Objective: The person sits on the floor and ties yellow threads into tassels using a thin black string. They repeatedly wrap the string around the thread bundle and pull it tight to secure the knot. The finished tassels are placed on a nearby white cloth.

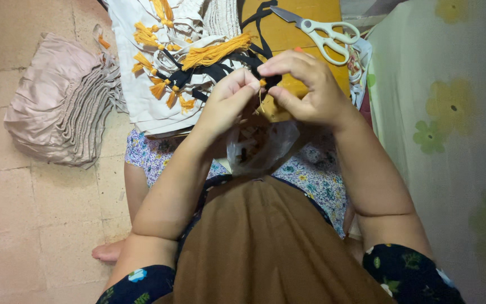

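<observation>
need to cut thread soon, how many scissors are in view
1: the white-handled scissors lie on the yellow board, just beyond the right hand. More may be hidden under the fabric.

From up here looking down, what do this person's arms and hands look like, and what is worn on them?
Both forearms are bare, and the left hand and right hand wear no gloves. No ring or bracelet shows. Short dark sleeves with a flower and leaf print cover only the upper arms, and a brown cloth hangs down the chest between them.

Home sewing corner, tiled floor (23, 197), floral bedsheet (440, 112), scissors (324, 32), pile of tasselled cloth bags (164, 62)
</observation>
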